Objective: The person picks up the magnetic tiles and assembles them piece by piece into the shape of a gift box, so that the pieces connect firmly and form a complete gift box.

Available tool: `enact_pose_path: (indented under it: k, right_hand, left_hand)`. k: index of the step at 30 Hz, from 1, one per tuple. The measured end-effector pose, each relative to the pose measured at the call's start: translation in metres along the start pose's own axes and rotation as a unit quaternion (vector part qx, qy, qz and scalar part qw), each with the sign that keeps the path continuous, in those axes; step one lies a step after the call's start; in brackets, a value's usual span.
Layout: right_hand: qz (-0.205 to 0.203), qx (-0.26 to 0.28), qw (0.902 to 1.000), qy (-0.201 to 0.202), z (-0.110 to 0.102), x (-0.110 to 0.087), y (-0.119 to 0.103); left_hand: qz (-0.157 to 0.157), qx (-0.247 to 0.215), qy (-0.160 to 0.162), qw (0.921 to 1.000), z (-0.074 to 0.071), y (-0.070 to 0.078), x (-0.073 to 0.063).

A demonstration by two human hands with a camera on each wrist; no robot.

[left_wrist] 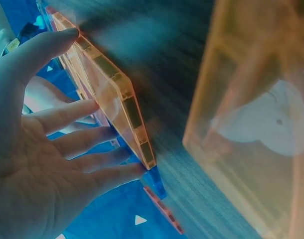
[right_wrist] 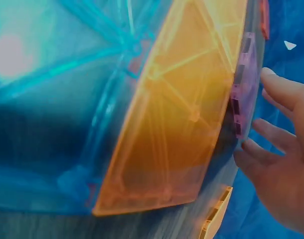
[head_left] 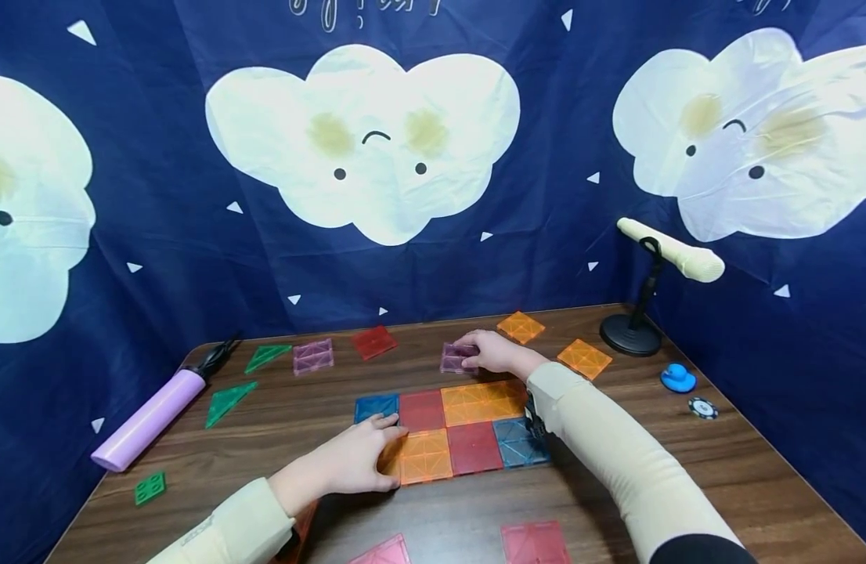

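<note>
Translucent magnetic tiles lie flat, edge to edge, in a two-row block: a blue tile (head_left: 377, 405), a red tile (head_left: 422, 411) and orange tiles (head_left: 484, 402) at the back, with an orange tile (head_left: 424, 455), a red tile (head_left: 474, 448) and a blue tile (head_left: 520, 442) in front. My left hand (head_left: 357, 457) spreads its fingers along the block's left end, covering part of the orange tile (left_wrist: 109, 94) there. Beyond the block, my right hand (head_left: 495, 350) reaches over a purple tile (head_left: 452, 359), its fingertips right at that tile's edges. Both palms hold nothing.
Loose tiles surround the block: a red tile (head_left: 374, 342), a purple tile (head_left: 313, 356), green triangles (head_left: 229, 401), orange tiles (head_left: 584, 358) and pink-red tiles (head_left: 535, 542). A lilac pump (head_left: 151, 419) lies left. A microphone stand (head_left: 631, 334), blue duck (head_left: 678, 377) and chip (head_left: 703, 408) stand right.
</note>
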State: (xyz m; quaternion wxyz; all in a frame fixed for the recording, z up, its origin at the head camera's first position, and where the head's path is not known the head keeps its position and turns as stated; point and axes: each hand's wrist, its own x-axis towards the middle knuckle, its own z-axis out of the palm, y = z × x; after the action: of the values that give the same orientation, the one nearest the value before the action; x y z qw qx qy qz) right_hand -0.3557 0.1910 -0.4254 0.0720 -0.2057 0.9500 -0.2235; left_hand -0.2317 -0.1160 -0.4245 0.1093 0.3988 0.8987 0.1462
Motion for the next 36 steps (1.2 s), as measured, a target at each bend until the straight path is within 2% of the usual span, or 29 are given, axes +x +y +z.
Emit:
enact_pose_path:
  k: [4,12,19,27,33,36]
  right_hand:
    - [0.007,0.001,0.9996,-0.027,0.003,0.002,-0.001]
    - [-0.014,0.000,0.9993,-0.036,0.004,-0.003,-0.006]
    - [-0.002,0.019,0.9986,-0.049,0.005,-0.007,-0.009]
    - [-0.007,0.007,0.9984,-0.055,0.007,-0.009,-0.007]
    - [-0.025,0.013,0.9977,-0.061,0.005,-0.026,-0.007]
    - [-0.064,0.009,0.9958,-0.064,0.005,-0.041,-0.006]
  left_hand:
    - [0.001,0.001,0.001,1.0000,0.000,-0.001,0.000]
    - [0.004,0.004,0.005,1.0000,0.000,-0.004,0.002]
    - [-0.004,-0.001,-0.001,1.0000,0.001,-0.002,0.000]
    - [-0.010,0.018,-0.001,0.9998,0.002,-0.002,0.002]
    - [-0.009,0.018,-0.003,0.9998,0.001,-0.001,0.002]
    - [-0.009,0.019,-0.003,0.9998,0.001,0.000,0.000]
